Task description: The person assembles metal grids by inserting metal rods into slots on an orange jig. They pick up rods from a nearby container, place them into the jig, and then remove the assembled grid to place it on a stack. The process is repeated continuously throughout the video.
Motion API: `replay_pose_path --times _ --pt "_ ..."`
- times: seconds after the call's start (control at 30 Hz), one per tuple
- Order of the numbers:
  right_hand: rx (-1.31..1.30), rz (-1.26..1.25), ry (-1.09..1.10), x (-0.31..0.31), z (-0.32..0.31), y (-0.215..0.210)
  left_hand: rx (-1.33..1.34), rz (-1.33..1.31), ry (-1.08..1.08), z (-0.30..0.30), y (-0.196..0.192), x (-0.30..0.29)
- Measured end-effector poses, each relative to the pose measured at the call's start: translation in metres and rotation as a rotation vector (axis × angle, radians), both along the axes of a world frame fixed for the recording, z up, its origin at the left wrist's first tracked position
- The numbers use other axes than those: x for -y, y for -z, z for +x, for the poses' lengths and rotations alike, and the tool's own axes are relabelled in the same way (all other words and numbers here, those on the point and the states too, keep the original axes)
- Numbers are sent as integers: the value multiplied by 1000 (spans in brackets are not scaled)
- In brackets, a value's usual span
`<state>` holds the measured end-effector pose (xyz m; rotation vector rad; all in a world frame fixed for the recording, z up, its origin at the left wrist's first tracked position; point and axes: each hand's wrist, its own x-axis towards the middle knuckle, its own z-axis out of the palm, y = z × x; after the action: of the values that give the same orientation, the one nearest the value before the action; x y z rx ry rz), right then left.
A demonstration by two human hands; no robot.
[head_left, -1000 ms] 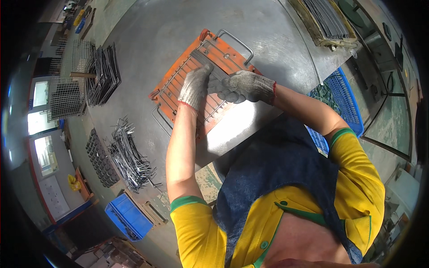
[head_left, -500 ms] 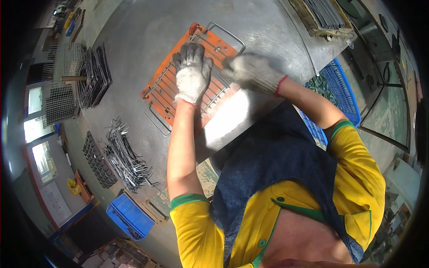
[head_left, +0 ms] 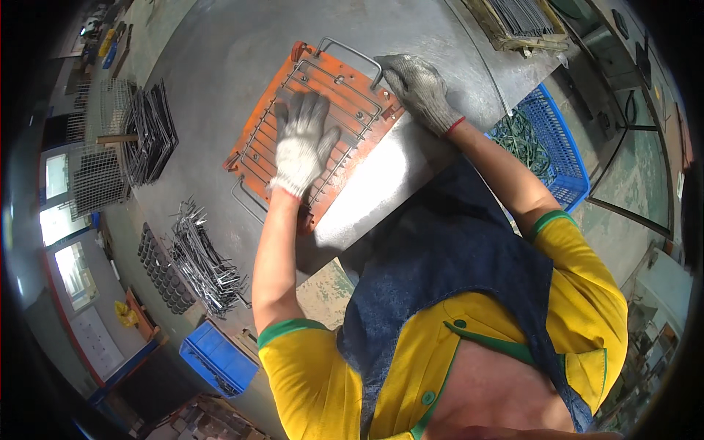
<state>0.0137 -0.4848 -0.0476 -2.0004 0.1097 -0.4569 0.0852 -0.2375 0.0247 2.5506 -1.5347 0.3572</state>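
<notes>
An orange metal jig (head_left: 268, 110) lies askew on the steel table, with a wire handle at either end. Thin metal wires and a wire frame (head_left: 345, 136) rest on it, forming a grid. My left hand (head_left: 299, 150), in a white glove with grey fingers, lies flat over the wires, fingers spread. It covers part of the grid. At the jig's far right corner, my gloved right hand (head_left: 419, 92) has its fingers curled at the bend of the wire handle (head_left: 352, 50). Its fingertips are partly hidden.
The steel table (head_left: 220, 73) has a bright patch of glare. Bundled wire rods (head_left: 202, 253) and dark bent frames (head_left: 152, 132) are at left. A blue basket with green strands (head_left: 561, 150) stands below the right edge. A tray of rods (head_left: 513, 22) sits far right.
My right hand has moved from over the wires up and right to the handle's bend. The jig has shifted a little left, and my left hand has slid left and down.
</notes>
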Motion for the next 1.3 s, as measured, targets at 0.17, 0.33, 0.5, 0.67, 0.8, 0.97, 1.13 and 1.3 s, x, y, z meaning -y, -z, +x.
replay_pose_path --times 0.17,0.33,0.5,0.67,0.8,0.97,1.13,1.3 --pt "-76 -159 -34 0 -1 0 75 94 -71 -9 -24 -19" --pt "-192 321 -199 6 8 49 -49 77 -43 -4 -8 7" --pt "-73 -354 52 -3 0 5 -95 107 -58 -24 -18 -39" --pt "-58 -4 -147 12 12 43 -37 224 -125 -29 -26 -78" --pt "-375 175 -71 15 10 33 -96 75 -278 -29 -44 -52" --pt "-145 -534 94 10 11 14 -24 116 -141 -19 -16 -63" --pt "89 -497 103 6 8 2 -112 204 -213 -34 -26 -119" --pt "1 -417 128 6 6 -1 -169 243 -336 -42 -41 -105"
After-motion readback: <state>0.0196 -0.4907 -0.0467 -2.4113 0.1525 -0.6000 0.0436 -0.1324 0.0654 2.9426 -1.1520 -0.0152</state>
